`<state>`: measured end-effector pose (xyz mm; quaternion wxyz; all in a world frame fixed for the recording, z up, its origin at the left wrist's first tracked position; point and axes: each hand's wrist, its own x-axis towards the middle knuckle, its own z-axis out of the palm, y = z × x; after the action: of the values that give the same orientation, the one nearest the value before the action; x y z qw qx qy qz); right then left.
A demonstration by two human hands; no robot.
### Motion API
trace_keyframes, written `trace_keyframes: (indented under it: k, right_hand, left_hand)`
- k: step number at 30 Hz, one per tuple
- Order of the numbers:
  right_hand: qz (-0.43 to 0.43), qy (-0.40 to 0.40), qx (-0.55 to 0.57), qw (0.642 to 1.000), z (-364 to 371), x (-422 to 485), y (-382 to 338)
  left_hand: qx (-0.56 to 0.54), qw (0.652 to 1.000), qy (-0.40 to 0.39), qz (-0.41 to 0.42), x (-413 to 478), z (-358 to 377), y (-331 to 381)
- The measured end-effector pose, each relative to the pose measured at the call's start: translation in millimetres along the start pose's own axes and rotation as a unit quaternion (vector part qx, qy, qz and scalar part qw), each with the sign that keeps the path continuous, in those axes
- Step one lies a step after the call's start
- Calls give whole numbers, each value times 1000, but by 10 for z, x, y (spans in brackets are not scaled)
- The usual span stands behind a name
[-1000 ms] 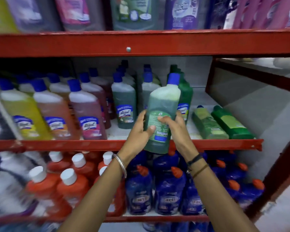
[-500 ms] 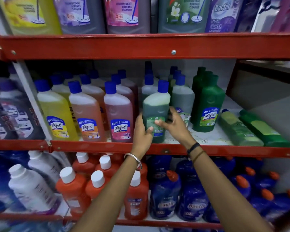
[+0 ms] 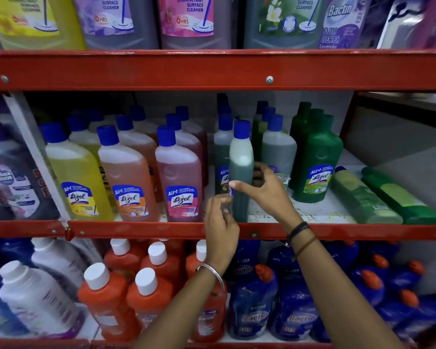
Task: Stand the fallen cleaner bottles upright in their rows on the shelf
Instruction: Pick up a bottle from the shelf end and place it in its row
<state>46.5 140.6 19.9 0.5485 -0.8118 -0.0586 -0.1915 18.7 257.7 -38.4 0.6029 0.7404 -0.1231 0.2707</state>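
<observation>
A shop (stocked red shelves of cleaner bottles)

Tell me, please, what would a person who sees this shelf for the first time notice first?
Both hands meet at the front of the middle shelf: the left hand and the right hand are around an upright green bottle with a blue cap, which is turned edge-on. At the right end of that shelf, two green bottles lie on their sides. To the left stand yellow, orange and pink bottles in rows.
</observation>
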Motion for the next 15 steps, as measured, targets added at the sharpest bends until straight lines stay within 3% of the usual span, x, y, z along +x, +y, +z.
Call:
trace_keyframes:
  k: [5, 7, 11, 15]
  right_hand:
    - [20, -9, -73, 997, 8, -73, 149]
    - [16, -22, -41, 999, 27, -104, 203]
    - [42, -115, 106, 987, -101, -60, 263]
    - [40, -159, 105, 981, -135, 15, 370]
  left_hand:
    - [33, 991, -112, -64, 272, 16, 13]
    - [52, 986, -136, -80, 371, 49, 37]
    - [36, 987, -113, -104, 392, 29, 31]
    - [37, 992, -76, -94, 307, 4, -13]
